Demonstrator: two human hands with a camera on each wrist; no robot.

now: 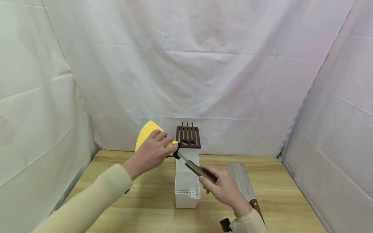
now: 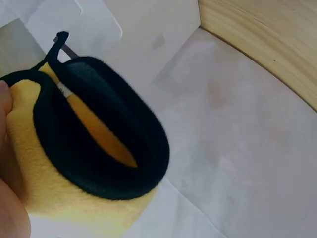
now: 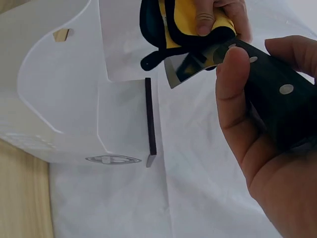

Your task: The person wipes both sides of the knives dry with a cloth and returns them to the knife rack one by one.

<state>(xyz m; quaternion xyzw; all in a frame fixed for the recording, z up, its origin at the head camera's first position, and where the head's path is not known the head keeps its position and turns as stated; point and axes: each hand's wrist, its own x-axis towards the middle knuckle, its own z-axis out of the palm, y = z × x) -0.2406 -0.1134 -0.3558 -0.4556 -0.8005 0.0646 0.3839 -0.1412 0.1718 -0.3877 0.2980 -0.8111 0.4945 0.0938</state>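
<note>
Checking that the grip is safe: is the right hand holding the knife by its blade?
No, the right hand grips the dark riveted handle, and the metal blade shows beyond it.

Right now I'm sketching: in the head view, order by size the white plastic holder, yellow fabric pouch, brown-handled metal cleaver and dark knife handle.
Largest: holder
Next, unsure: cleaver, pouch, both partly hidden
Smallest: knife handle

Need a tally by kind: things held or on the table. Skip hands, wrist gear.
Knives: 2 (held knife, lying knife)
Knife holders: 1 (white holder)
Cloth pouches: 1 (yellow pouch)
Total: 4
</note>
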